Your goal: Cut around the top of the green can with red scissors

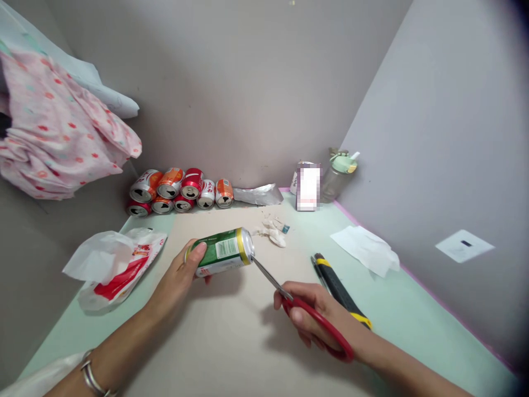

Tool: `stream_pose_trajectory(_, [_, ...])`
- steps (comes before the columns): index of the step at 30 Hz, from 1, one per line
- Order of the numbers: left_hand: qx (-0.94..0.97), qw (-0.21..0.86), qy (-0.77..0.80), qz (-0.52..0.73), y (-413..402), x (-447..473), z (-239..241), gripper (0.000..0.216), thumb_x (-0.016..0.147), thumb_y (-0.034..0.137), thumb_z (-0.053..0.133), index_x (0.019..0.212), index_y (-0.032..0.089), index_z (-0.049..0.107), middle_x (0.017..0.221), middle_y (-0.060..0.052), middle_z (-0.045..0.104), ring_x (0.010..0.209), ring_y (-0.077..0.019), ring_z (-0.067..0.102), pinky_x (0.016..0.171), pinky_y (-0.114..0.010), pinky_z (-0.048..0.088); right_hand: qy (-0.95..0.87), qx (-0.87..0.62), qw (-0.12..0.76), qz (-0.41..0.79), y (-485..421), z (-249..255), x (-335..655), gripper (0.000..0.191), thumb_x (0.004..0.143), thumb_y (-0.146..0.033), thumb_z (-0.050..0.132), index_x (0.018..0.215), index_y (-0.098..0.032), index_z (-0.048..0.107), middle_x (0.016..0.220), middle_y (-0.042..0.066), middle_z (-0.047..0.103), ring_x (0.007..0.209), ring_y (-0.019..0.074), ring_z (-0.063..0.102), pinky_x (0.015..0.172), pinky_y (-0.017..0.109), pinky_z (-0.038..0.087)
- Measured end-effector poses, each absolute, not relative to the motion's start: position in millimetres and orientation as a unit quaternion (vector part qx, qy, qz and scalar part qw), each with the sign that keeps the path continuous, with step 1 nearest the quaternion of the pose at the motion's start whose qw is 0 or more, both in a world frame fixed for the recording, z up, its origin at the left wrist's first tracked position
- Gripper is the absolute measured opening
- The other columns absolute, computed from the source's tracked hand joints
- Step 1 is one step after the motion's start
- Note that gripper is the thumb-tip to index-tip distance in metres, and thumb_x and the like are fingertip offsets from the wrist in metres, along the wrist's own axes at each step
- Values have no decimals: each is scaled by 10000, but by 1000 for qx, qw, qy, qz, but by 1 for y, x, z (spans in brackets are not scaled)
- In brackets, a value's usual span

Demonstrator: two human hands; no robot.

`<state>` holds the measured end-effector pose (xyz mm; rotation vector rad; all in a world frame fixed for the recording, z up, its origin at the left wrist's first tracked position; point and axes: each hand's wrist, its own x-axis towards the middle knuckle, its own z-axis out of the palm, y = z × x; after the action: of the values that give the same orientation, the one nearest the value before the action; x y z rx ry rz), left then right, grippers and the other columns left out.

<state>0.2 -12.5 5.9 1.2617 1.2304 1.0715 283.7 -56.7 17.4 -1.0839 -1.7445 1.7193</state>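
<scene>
My left hand (193, 261) is wrapped round a green and white drink can (221, 253) with a yellow band, held on its side above the table. The can's silver end faces right. In my right hand (312, 309) is a pair of scissors (322, 328) with red handles. Their blades look closed together, and the tip touches or lies right beside the rim of the can's silver end; whether it has gone into the metal I cannot tell. A black and yellow utility knife (341, 289) lies on the table just beyond my right hand.
Several drink cans (192, 184) are stacked along the back wall, beside a flattened metal sheet (259, 194). Crumpled scraps (273, 231) lie mid-table. A tissue pack (124, 270) is left, a white paper (366, 248) right. A bottle (339, 173) stands in the back corner; cloth (61, 127) hangs upper left.
</scene>
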Motion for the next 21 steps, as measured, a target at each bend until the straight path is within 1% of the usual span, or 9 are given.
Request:
stream_pose_trajectory(4, [508, 534, 513, 440, -14, 3, 8, 443, 925, 627, 489, 935, 199, 602, 817, -23, 655, 691, -174, 570, 681, -287, 530, -630, -389, 241, 628, -56, 20, 281, 531, 885, -691, 582, 987, -171, 583, 579, -86, 396, 450, 57, 371, 434, 162, 343])
stream_pose_trajectory(10, [490, 550, 507, 448, -16, 6, 9, 450, 904, 634, 529, 927, 192, 608, 780, -11, 645, 665, -165, 571, 650, -274, 531, -633, -393, 243, 621, -57, 19, 281, 561, 870, -706, 590, 1009, -163, 595, 606, -79, 407, 473, 58, 383, 428, 152, 343])
stream_pose_trajectory(13, [487, 546, 507, 455, -16, 7, 10, 431, 896, 622, 550, 915, 196, 617, 773, -8, 649, 655, -163, 575, 646, -270, 531, -635, -395, 238, 620, -57, 18, 281, 531, 883, -679, 599, 1029, -168, 595, 626, -77, 413, 481, 55, 380, 431, 147, 345])
stream_pose_trajectory(17, [490, 528, 515, 464, -15, 7, 8, 408, 894, 609, 550, 889, 207, 619, 755, -9, 654, 633, -162, 574, 647, -265, 523, -632, -403, 235, 619, -56, 19, 281, 479, 892, -636, 620, 1024, -176, 588, 683, -63, 426, 536, 70, 424, 443, 153, 341])
stream_pose_trajectory(21, [505, 513, 519, 461, -12, 1, 4, 375, 897, 603, 545, 863, 233, 595, 747, -6, 629, 689, -189, 584, 689, -279, 525, -651, -418, 218, 595, -55, 19, 281, 409, 914, -580, 622, 1009, -184, 584, 692, -62, 428, 570, 87, 403, 489, 190, 321])
